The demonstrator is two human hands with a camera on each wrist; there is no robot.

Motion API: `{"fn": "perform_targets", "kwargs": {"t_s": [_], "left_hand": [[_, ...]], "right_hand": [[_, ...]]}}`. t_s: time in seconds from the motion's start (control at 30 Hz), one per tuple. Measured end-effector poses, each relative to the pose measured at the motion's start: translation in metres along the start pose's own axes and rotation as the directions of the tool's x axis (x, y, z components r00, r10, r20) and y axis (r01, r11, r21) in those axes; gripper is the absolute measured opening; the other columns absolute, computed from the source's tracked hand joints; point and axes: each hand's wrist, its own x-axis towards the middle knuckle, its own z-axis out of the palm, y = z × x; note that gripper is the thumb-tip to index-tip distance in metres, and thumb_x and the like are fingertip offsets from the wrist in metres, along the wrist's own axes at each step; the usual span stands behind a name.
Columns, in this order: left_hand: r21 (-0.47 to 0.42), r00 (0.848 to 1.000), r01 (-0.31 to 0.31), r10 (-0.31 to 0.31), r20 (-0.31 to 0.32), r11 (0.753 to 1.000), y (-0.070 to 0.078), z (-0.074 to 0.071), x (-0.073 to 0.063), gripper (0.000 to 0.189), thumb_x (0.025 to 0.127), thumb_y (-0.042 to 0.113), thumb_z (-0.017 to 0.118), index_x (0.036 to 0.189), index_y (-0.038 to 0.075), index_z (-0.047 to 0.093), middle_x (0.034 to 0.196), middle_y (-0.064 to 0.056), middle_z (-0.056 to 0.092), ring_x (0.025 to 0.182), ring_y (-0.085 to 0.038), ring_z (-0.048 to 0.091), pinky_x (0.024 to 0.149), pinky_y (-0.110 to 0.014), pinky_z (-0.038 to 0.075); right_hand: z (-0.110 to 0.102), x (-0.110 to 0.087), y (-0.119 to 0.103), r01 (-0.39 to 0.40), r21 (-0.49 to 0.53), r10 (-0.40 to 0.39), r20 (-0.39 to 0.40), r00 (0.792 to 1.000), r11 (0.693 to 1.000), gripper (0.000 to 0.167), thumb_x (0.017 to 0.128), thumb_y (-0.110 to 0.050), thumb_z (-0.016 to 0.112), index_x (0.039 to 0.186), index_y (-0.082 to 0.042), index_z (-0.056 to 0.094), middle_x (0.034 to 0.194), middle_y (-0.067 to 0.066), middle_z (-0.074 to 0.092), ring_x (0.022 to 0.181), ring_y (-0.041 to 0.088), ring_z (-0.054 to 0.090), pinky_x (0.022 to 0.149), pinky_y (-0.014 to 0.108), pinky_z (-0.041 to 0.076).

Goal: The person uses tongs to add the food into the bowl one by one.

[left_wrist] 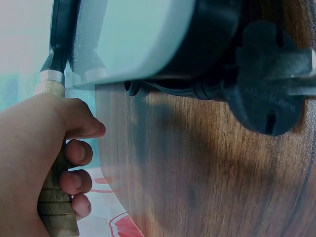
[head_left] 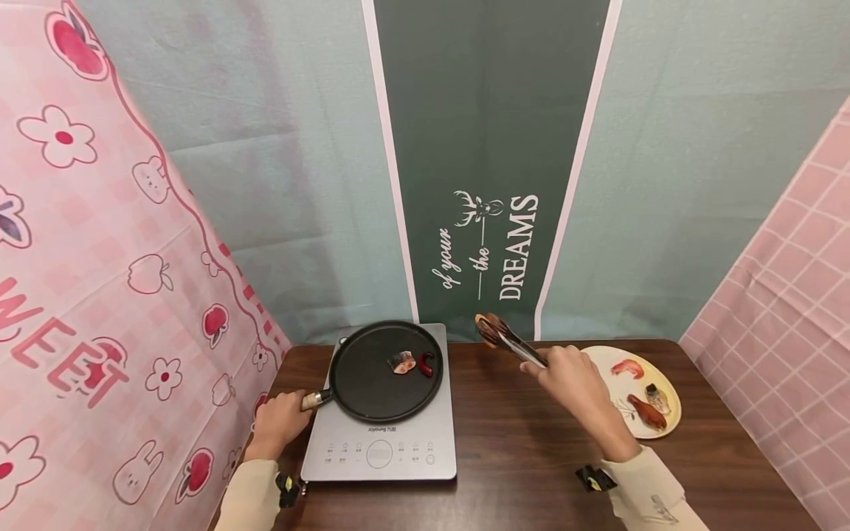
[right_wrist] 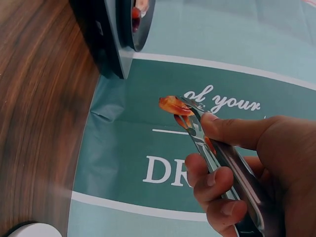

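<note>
My left hand (head_left: pixel 282 422) grips the wooden handle (left_wrist: pixel 57 207) of a round black frying pan (head_left: pixel 368 376), which sits on a silver induction cooker (head_left: pixel 352 464). In the pan's right half lie a pale, dark-edged piece of food (head_left: pixel 402 362) and a curved dark red piece (head_left: pixel 426 364). My right hand (head_left: pixel 572 382) holds metal tongs (head_left: pixel 523 349) above the table, between the cooker and a plate. Pinched in the tongs' tips is a small glossy orange-brown piece of food (right_wrist: pixel 173 105); its exact kind cannot be told.
On the right, the pale yellow plate (head_left: pixel 600 357) carries a shrimp (head_left: pixel 627 369), a drumstick (head_left: pixel 645 413) and a dark-and-pale piece (head_left: pixel 657 399). A printed cloth (head_left: pixel 491 110) hangs behind the brown wooden table (head_left: pixel 518 457). Pink cloths stand at both sides. A dark plug-like piece (left_wrist: pixel 269 81) shows beside the cooker.
</note>
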Motion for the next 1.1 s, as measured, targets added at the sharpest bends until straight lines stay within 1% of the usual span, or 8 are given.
{"fn": "perform_targets", "kwargs": {"t_s": [0.23,0.47,0.7,0.9,1.1], "left_hand": [[-0.002,1.000,0.002,-0.002,0.001,1.000,0.000,-0.001,-0.001,0.018,0.090,0.021,0.077,0.097,0.005,0.072,0.081,-0.016,0.073,0.070,-0.041,0.070,0.062,-0.057,0.052],[-0.006,1.000,0.003,-0.003,-0.002,1.000,0.000,-0.001,-0.001,0.018,0.090,0.020,0.076,0.097,0.005,0.072,0.079,-0.014,0.071,0.068,-0.038,0.069,0.061,-0.055,0.051],[-0.006,1.000,-0.001,0.001,-0.012,1.000,0.000,0.000,0.000,0.016,0.090,0.020,0.077,0.095,0.006,0.071,0.079,-0.014,0.072,0.067,-0.039,0.069,0.060,-0.055,0.051],[-0.006,1.000,0.004,-0.004,-0.005,1.000,0.001,-0.001,0.000,0.016,0.090,0.020,0.076,0.094,0.006,0.071,0.078,-0.014,0.071,0.065,-0.036,0.067,0.060,-0.054,0.051],[-0.009,1.000,0.004,-0.004,-0.006,1.000,0.001,0.000,-0.001,0.017,0.090,0.020,0.076,0.097,0.005,0.072,0.080,-0.014,0.072,0.067,-0.038,0.068,0.061,-0.055,0.051]], "right_hand": [[0.003,0.000,-0.005,0.004,0.009,-0.004,-0.002,1.000,1.000,0.023,0.092,-0.033,0.081,0.081,-0.016,0.072,0.061,0.001,0.054,0.058,0.024,0.051,0.056,0.045,0.039],[0.005,0.003,-0.011,0.018,0.016,-0.018,0.004,1.000,1.000,0.023,0.092,-0.034,0.081,0.080,-0.016,0.072,0.060,0.000,0.052,0.058,0.024,0.050,0.056,0.042,0.038],[0.009,0.004,-0.018,0.036,0.023,-0.036,-0.003,0.999,0.999,0.022,0.091,-0.033,0.082,0.080,-0.017,0.074,0.061,0.001,0.060,0.059,0.027,0.059,0.057,0.048,0.042],[0.011,0.005,-0.023,0.047,0.020,-0.047,-0.002,0.999,0.999,0.026,0.091,-0.035,0.082,0.076,-0.018,0.070,0.060,0.000,0.057,0.057,0.027,0.058,0.056,0.047,0.042],[0.014,0.005,-0.027,0.060,0.017,-0.060,-0.009,0.998,0.998,0.026,0.090,-0.035,0.083,0.075,-0.018,0.069,0.060,0.001,0.057,0.057,0.027,0.058,0.054,0.046,0.041]]}}
